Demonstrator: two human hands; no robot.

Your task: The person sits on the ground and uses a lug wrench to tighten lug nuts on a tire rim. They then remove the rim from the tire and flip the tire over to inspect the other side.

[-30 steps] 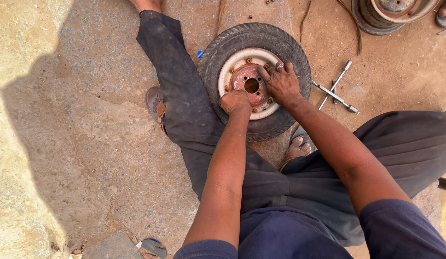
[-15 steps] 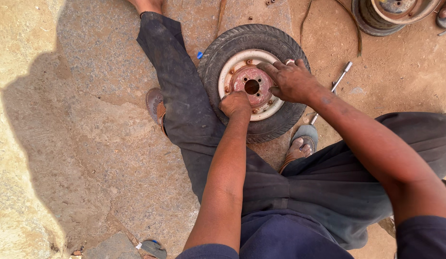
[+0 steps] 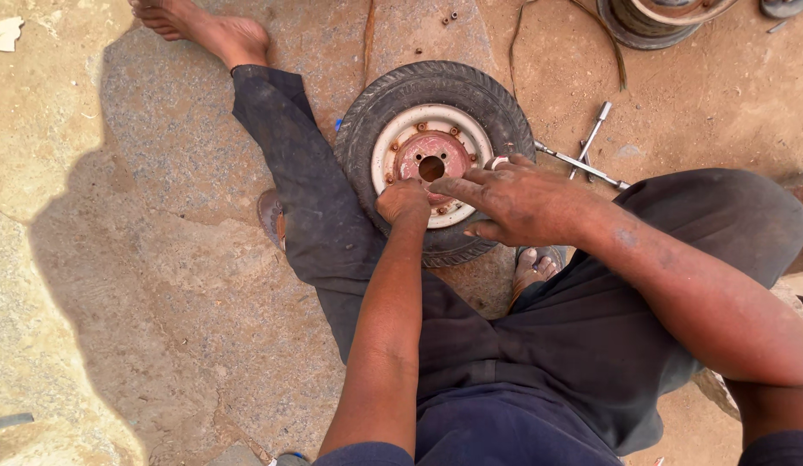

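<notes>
Both hands (image 3: 403, 203) (image 3: 513, 200) low over wheel (image 3: 431, 155)

Head camera looks steeply down, close over the wheel (image 3: 431, 160).

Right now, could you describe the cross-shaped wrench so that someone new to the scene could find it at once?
Start at the small tyre with the white rim lying flat on the ground between the person's legs. Just to its right, beyond the right hand, the cross wrench lies on bare dirt. It is the only shiny metal tool there, its thin bars forming an X.
</notes>
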